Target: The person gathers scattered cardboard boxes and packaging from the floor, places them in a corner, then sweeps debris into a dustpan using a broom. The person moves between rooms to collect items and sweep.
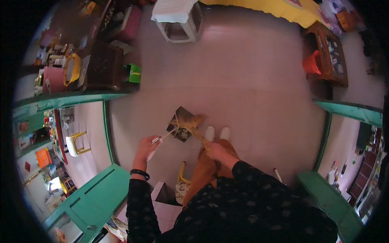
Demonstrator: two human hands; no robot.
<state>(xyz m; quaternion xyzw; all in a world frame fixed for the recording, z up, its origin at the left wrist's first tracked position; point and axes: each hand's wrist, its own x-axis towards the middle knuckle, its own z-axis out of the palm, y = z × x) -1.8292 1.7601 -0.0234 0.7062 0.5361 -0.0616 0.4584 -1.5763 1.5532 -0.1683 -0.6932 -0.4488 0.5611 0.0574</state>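
My left hand [150, 145] is closed on a thin, pale stick or cord end at the left. From it a thin, light line runs up to a bundle of dry, straw-coloured fibres [190, 125]. The narrow lower end of that bundle is in my right hand [216, 152], in front of my knees. Beneath the fibres, on the floor, lies a dark, square, patterned piece [184, 134] with pale cord across it. Whether the cord is tied around the bundle I cannot tell.
A white stool [179, 30] stands ahead on the pink floor. At right is a wooden cabinet [325, 57] with a red bucket [313, 63]. A green box [134, 73] lies at left. Green door panels [100, 191] flank me, and a chair with yellow legs [182, 185] is close by.
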